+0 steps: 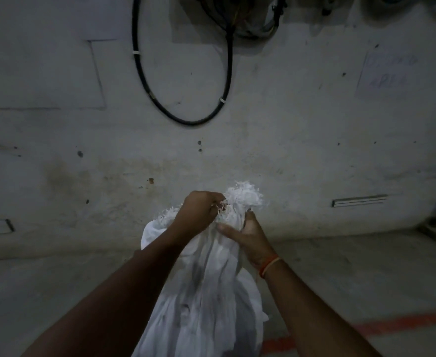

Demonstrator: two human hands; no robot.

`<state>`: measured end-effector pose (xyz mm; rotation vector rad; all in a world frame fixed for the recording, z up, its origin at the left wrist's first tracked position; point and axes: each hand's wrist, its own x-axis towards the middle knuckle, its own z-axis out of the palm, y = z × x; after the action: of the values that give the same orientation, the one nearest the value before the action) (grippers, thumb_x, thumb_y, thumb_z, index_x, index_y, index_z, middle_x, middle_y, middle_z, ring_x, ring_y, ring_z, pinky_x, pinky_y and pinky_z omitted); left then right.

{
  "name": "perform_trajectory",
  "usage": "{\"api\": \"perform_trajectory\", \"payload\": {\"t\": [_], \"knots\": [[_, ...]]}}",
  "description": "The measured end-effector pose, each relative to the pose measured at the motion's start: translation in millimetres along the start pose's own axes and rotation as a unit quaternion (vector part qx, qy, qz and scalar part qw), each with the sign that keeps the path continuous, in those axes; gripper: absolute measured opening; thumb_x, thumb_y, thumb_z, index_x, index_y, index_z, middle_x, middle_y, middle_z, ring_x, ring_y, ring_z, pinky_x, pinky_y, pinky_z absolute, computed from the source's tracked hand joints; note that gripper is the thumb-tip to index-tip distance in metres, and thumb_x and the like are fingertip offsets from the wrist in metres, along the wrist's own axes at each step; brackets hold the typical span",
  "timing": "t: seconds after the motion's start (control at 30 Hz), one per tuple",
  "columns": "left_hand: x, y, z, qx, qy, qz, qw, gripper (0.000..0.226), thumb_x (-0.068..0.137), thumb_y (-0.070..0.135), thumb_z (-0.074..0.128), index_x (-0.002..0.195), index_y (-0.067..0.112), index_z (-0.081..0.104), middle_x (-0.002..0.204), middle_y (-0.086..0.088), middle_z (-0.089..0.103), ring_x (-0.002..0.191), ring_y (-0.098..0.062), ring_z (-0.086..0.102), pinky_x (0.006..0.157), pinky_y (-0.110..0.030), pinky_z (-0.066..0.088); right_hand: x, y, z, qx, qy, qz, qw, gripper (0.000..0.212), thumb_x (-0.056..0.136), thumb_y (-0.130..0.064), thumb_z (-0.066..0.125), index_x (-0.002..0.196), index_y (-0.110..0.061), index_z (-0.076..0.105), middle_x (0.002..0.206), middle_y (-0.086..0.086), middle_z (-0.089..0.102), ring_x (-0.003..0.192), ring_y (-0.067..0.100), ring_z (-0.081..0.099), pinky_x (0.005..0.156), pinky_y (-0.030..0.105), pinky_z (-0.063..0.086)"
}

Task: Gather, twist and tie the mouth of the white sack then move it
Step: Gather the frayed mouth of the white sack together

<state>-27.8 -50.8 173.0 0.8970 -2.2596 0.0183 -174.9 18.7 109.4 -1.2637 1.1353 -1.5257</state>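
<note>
A white woven sack (206,292) stands upright on the floor in front of me, low in the middle of the view. Its frayed mouth (240,199) is bunched together at the top. My left hand (201,207) is closed on the left part of the bunched mouth, fingers curled into the frayed edge. My right hand (245,235) grips the gathered neck just below the fray from the right side; an orange thread band is on that wrist. A loose fold of the rim sticks out to the left behind my left forearm.
A dirty whitewashed wall (82,124) rises close behind the sack. A black cable (180,117) hangs in a loop on it. A red painted line (392,323) crosses the concrete floor at the right. Dark objects sit at the far right edge.
</note>
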Motion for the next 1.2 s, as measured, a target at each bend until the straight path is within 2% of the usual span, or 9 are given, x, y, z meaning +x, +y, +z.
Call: {"api": "perform_trajectory", "payload": {"t": [0.13, 0.3, 0.4, 0.53, 0.67, 0.77, 0.97, 1.07, 1.2], "knots": [[-3, 5, 1, -0.037, -0.011, 0.027, 0.999, 0.009, 0.080, 0.013, 0.064, 0.073, 0.018, 0.061, 0.069, 0.000, 0.068, 0.064, -0.020, 0.064, 0.060, -0.025, 0.043, 14, 0, 8, -0.085, 0.067, -0.045, 0.993, 0.019, 0.077, -0.012, 0.075, 0.089, -0.026, 0.070, 0.091, -0.005, 0.073, 0.087, 0.012, 0.070, 0.081, 0.032, 0.052], [-16, -22, -1, -0.160, -0.076, -0.051, 0.983, 0.041, 0.082, 0.043, 0.075, 0.104, 0.031, 0.044, 0.083, 0.010, 0.061, 0.065, -0.001, 0.057, 0.056, -0.012, 0.043, 13, 2, 1, -0.033, 0.088, 0.006, 0.996, 0.019, 0.089, 0.008, 0.057, 0.097, 0.002, 0.073, 0.099, 0.028, 0.073, 0.093, 0.042, 0.071, 0.085, 0.051, 0.057], [-25, -38, -3, -0.160, -0.132, -0.054, 0.977, 0.057, 0.074, 0.056, 0.078, 0.108, 0.032, 0.040, 0.100, 0.019, 0.053, 0.067, 0.003, 0.054, 0.057, -0.010, 0.042, 9, 2, -1, 0.011, 0.122, 0.021, 0.992, 0.022, 0.091, 0.011, 0.049, 0.087, 0.003, 0.069, 0.086, 0.028, 0.068, 0.078, 0.037, 0.067, 0.071, 0.043, 0.052], [-43, -55, -2, -0.083, -0.182, -0.014, 0.980, 0.054, 0.079, 0.048, 0.076, 0.118, 0.032, 0.042, 0.110, 0.019, 0.053, 0.090, 0.015, 0.050, 0.072, -0.010, 0.039, 5, 3, -7, 0.042, 0.134, 0.031, 0.990, 0.013, 0.095, 0.014, 0.043, 0.087, 0.020, 0.053, 0.076, 0.028, 0.052, 0.083, 0.034, 0.052, 0.072, 0.043, 0.038], [-50, -66, 2, -0.039, -0.232, -0.013, 0.972, 0.058, 0.086, 0.043, 0.072, 0.132, 0.012, 0.056, 0.143, -0.004, 0.050, 0.125, -0.015, 0.051, 0.101, -0.023, 0.039, -4, -1, -10, 0.077, 0.125, 0.050, 0.988, 0.016, 0.097, 0.012, 0.042, 0.090, 0.009, 0.057, 0.077, 0.022, 0.063, 0.082, 0.032, 0.058, 0.067, 0.036, 0.052], [-46, -64, -1, -0.012, -0.255, 0.009, 0.967, 0.040, 0.089, 0.042, 0.068, 0.108, 0.006, 0.068, 0.126, -0.013, 0.062, 0.115, -0.026, 0.059, 0.094, -0.027, 0.043, -5, 1, -10, 0.124, 0.104, 0.014, 0.987, 0.016, 0.096, 0.013, 0.045, 0.104, 0.022, 0.055, 0.094, 0.027, 0.060, 0.089, 0.034, 0.058, 0.072, 0.036, 0.054], [-30, -63, -18, -0.090, -0.181, -0.067, 0.977, 0.019, 0.083, 0.040, 0.075, 0.082, 0.021, 0.077, 0.086, 0.009, 0.070, 0.077, -0.005, 0.065, 0.069, -0.024, 0.047, -4, 3, -12, 0.186, 0.119, 0.026, 0.975, 0.014, 0.093, 0.009, 0.051, 0.100, 0.007, 0.063, 0.078, 0.012, 0.070, 0.070, 0.022, 0.070, 0.065, 0.029, 0.059], [-23, -58, -12, -0.098, -0.117, -0.115, 0.982, 0.022, 0.079, 0.040, 0.080, 0.065, 0.026, 0.069, 0.067, 0.010, 0.064, 0.063, 0.002, 0.060, 0.060, -0.021, 0.042, 4, 8, 0, 0.257, 0.087, 0.067, 0.960, 0.021, 0.094, 0.003, 0.055, 0.114, 0.006, 0.060, 0.101, 0.024, 0.068, 0.094, 0.037, 0.067, 0.088, 0.046, 0.056], [-12, -46, 0, -0.062, -0.046, -0.075, 0.994, 0.011, 0.074, 0.012, 0.080, 0.070, 0.004, 0.073, 0.078, -0.011, 0.073, 0.072, -0.024, 0.069, 0.061, -0.025, 0.038, 13, 9, 23, 0.215, -0.058, 0.022, 0.975, 0.035, 0.081, -0.007, 0.076, 0.115, -0.011, 0.068, 0.114, 0.017, 0.072, 0.107, 0.035, 0.068, 0.098, 0.049, 0.055]]}}
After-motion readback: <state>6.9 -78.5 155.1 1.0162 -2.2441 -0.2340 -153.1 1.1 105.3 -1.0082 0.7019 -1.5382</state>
